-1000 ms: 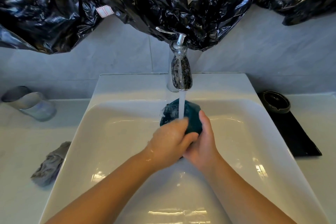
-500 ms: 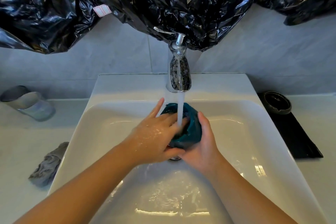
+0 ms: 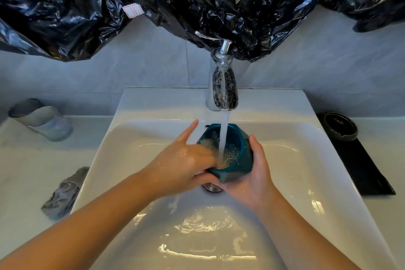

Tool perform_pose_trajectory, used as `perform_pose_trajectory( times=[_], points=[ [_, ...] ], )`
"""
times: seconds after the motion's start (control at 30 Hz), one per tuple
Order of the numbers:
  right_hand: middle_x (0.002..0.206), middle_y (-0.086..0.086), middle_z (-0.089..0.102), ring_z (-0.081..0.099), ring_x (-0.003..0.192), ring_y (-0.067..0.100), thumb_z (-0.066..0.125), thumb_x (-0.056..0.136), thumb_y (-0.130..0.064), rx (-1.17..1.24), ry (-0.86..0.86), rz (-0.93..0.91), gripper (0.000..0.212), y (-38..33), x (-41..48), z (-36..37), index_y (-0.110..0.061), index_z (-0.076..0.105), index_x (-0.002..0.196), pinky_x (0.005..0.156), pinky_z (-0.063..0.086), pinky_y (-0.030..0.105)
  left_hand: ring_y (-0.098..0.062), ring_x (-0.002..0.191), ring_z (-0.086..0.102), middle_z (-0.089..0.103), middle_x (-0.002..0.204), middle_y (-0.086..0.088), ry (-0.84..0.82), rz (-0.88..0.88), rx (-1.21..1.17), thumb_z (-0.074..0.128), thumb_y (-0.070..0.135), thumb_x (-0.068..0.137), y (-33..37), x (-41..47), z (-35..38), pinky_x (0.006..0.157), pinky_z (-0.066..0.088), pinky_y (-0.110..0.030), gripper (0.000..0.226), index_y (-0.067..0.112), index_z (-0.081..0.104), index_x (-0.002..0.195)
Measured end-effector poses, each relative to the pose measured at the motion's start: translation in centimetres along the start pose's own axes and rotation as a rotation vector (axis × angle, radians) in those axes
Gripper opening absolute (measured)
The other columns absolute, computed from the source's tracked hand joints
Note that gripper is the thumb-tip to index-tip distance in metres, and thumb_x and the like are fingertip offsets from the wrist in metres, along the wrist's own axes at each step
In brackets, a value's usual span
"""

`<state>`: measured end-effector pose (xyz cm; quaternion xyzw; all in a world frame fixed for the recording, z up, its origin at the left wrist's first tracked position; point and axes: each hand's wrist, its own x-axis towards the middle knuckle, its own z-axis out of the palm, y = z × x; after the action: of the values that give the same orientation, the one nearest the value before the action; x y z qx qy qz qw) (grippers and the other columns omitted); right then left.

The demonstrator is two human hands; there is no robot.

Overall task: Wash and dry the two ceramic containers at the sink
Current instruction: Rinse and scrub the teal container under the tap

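Left counter: a clear tumbler (image 3: 41, 119) lies on its side near the wall. Nearer the front, a crumpled grey cloth (image 3: 63, 193) sits just beside the rim of the white sink (image 3: 153, 98), untouched. Over the basin the left hand (image 3: 184, 166) comes in from the left. Its index finger is straight and clear of the ware, and the other fingers go over the rim and inside, blurred by water. The thumb lies against the near outer wall, so the wall is pinched between them. The teal container (image 3: 236, 160) is held above the drain (image 3: 211, 187), directly under the tap (image 3: 223, 85), off the basin floor. Mouth faces up; base-to-mouth axis near upright, any lean too slight to call. The stream (image 3: 224, 131) falls straight into the mouth and froths at the bottom. The right hand (image 3: 252, 173) cups the piece from the right and beneath, thumb up along the right wall: a full carrying grip. Judgement: inside rinse in hand; first of two pieces, drying not begun. The coming move, tipping the water out, turns on that upright axis, and since the right hand bears the weight, the roll is its job. Cloth lies left of the grip, nearer the left hand. Far right, well apart: the dark container (image 3: 340, 126), mouth up, on a black mat (image 3: 363, 169), nearer the right hand.
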<state>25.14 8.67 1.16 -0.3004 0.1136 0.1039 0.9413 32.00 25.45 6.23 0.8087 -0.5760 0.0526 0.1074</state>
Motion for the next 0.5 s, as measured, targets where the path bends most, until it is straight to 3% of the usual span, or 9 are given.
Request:
perform_pose_trajectory(
  times=[0.1,0.17,0.23,0.3,0.4,0.5],
  points=[
    [0.139,0.019,0.057,0.053,0.127,0.038,0.069,0.076,-0.056,-0.031,-0.019,0.027,0.073,0.4,0.0,0.1,-0.016,0.058,0.137,0.113,0.032,0.058,-0.008,0.086,0.068,0.070,0.084,0.012,-0.103,0.028,0.202,0.046,0.060,0.089,-0.8,0.1,-0.7,0.114,0.008,-0.062,0.036,0.032,0.069,0.089],
    [0.133,0.018,0.061,0.058,0.121,0.035,0.058,0.084,-0.053,-0.025,0.006,-0.016,0.064,0.4,0.1,0.2,-0.014,0.059,0.135,0.107,0.041,0.055,-0.010,0.095,0.068,0.072,0.094,0.011,-0.144,0.042,0.218,0.052,0.052,0.089,-0.1,0.4,-0.3,0.115,0.015,-0.061,0.030,0.031,0.068,0.102],
    [0.127,0.019,0.063,0.062,0.114,0.033,0.046,0.090,-0.052,-0.031,0.070,-0.073,0.062,0.4,0.2,0.4,-0.010,0.059,0.134,0.096,0.048,0.049,-0.016,0.096,0.069,0.073,0.101,0.005,-0.129,-0.002,0.089,0.066,0.033,0.084,1.1,0.7,0.7,0.107,0.040,-0.050,0.028,0.023,0.065,0.110],
    [0.124,0.020,0.063,0.063,0.111,0.032,0.044,0.091,-0.052,-0.030,0.110,-0.107,0.062,0.2,0.2,0.2,-0.008,0.061,0.131,0.091,0.052,0.044,-0.021,0.090,0.066,0.070,0.101,0.000,-0.116,-0.129,-0.160,0.069,0.020,0.083,2.2,1.0,0.9,0.083,0.055,-0.037,0.025,0.017,0.063,0.107],
    [0.109,0.015,0.071,0.070,0.099,0.027,0.041,0.090,-0.050,0.005,0.109,-0.143,0.056,0.0,-0.1,0.3,-0.011,0.074,0.112,0.077,0.060,0.036,-0.018,0.077,0.060,0.064,0.086,0.000,-0.008,-0.326,-0.363,0.062,0.021,0.088,3.7,2.2,1.0,0.067,0.048,-0.027,0.010,0.011,0.061,0.091],
    [0.105,0.014,0.073,0.071,0.097,0.026,0.044,0.086,-0.049,0.031,0.130,-0.209,0.054,0.0,-0.3,0.3,-0.011,0.077,0.105,0.081,0.059,0.035,-0.012,0.067,0.050,0.054,0.074,0.006,0.110,-0.442,-0.500,0.059,0.023,0.090,5.1,3.3,1.6,0.061,0.043,-0.025,0.016,0.012,0.054,0.080]
  ],
)
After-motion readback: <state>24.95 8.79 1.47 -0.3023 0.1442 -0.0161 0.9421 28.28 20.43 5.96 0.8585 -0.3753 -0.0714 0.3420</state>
